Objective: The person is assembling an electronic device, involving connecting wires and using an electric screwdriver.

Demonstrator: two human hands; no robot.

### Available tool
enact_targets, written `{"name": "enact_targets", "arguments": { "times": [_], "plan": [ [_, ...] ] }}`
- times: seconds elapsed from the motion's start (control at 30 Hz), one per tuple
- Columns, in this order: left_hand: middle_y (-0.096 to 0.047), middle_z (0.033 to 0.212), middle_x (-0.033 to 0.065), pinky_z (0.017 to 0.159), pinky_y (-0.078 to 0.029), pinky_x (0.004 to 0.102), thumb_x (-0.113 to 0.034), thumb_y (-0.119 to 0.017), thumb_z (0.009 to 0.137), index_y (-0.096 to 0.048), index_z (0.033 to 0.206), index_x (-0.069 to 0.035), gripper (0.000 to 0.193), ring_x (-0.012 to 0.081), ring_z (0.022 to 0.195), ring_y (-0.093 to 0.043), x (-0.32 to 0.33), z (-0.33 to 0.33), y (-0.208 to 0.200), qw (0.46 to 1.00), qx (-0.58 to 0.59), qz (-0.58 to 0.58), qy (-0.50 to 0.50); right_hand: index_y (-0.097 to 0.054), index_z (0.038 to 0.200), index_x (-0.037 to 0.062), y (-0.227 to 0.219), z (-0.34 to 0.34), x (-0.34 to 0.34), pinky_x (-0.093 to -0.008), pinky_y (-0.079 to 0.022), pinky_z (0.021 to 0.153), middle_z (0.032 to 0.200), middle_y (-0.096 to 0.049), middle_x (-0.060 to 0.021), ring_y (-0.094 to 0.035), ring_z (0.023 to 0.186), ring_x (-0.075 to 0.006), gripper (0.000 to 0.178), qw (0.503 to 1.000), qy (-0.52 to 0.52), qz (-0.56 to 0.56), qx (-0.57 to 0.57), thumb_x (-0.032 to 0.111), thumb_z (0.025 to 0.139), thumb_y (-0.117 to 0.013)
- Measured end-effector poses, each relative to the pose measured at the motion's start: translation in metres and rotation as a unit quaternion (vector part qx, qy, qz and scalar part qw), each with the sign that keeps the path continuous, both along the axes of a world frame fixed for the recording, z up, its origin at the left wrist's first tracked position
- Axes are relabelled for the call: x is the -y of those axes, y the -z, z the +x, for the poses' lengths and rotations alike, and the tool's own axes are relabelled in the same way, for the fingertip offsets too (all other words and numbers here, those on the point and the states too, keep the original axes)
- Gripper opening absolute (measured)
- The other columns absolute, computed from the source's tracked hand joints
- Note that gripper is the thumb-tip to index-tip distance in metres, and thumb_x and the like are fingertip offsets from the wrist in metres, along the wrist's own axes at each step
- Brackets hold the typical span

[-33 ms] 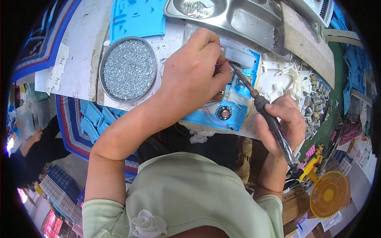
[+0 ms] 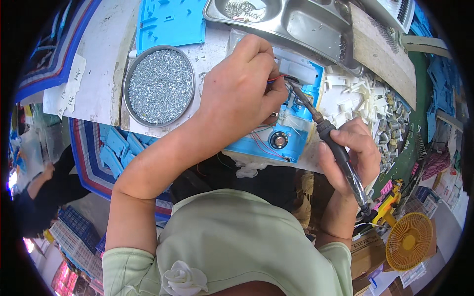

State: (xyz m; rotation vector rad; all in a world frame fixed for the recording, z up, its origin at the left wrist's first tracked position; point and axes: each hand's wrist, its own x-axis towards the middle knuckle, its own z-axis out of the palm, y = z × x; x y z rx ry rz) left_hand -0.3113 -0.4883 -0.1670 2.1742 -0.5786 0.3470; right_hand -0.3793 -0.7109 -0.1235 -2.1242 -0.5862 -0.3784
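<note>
We see the slim soldering iron with a dark handle and bare metal shaft (image 2: 340, 152) lying aslant over the open light-blue plastic housing (image 2: 302, 138), and the relation that matters is at its tip. The iron's long axis runs from lower right, at the cord end, to upper left, where the tip sits just to the right of the left hand (image 2: 242, 91). Close by that tip we find the thin red insulated wire (image 2: 276, 77), which comes out at the left hand's thumb side and runs rightward to a dark piece near the metal point. So the left hand is the nearer one to the wire; the right hand (image 2: 366, 150) sits well back, lower right, its thumb and fingers closed around the iron's handle.

The left hand's fingers are bent down and gathered close to the thumb, but their tips are turned from us, so we cannot tell whether they pinch the wire. Nor can we tell whether the iron's tip touches it or hovers just beside. The housing rests on the whitish, worn tabletop (image 2: 206, 55), below and right of the left hand.
</note>
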Motion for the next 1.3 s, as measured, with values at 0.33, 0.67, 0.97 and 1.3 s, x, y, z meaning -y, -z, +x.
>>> {"name": "enact_targets", "arguments": {
  "times": [0.33,0.67,0.97,1.3],
  "plan": [
    [-0.062,0.098,0.0101,0.066,-0.055,0.0313,-0.004,-0.077,0.078,-0.065,0.083,0.0,0.013,0.0221,0.076,-0.065,-0.001,-0.001,-0.002,1.0,-0.007,-0.006,0.0,-0.063,0.096,0.0022,0.002,-0.01,0.008,-0.0309,-0.043,0.054,0.068,-0.06,-0.0088,-0.056,0.058,-0.0215,0.031,1.0,0.025,0.01,0.009,-0.003,0.071,-0.081],
    [-0.062,0.098,0.0107,0.07,-0.054,0.0328,-0.005,-0.077,0.078,-0.065,0.082,0.0,0.014,0.0237,0.079,-0.065,0.0,-0.001,-0.005,1.0,-0.016,-0.008,0.0,-0.064,0.097,0.0022,0.002,-0.011,0.011,-0.031,-0.043,0.055,0.068,-0.06,-0.0089,-0.056,0.058,-0.0217,0.031,1.0,0.022,0.017,0.008,-0.003,0.072,-0.081],
    [-0.062,0.103,0.0103,0.071,-0.054,0.0328,-0.006,-0.078,0.077,-0.067,0.091,-0.002,0.018,0.0235,0.081,-0.065,-0.006,-0.004,-0.01,1.0,-0.024,-0.01,0.016,-0.063,0.099,0.0006,-0.001,-0.014,0.018,-0.0317,-0.043,0.057,0.07,-0.061,-0.01,-0.057,0.061,-0.0219,0.033,1.0,0.024,0.016,0.012,-0.003,0.072,-0.081],
    [-0.067,0.095,0.0074,0.068,-0.054,0.0342,-0.004,-0.076,0.081,-0.07,0.1,-0.005,0.019,0.0244,0.081,-0.066,0.002,-0.01,-0.012,0.963,-0.049,0.043,0.261,-0.061,0.122,-0.0032,0.009,-0.048,0.022,-0.0268,-0.054,0.085,0.111,-0.067,-0.0138,-0.068,0.092,-0.0163,0.043,0.963,0.205,0.154,-0.082,-0.003,0.083,-0.079]
  ]
}}
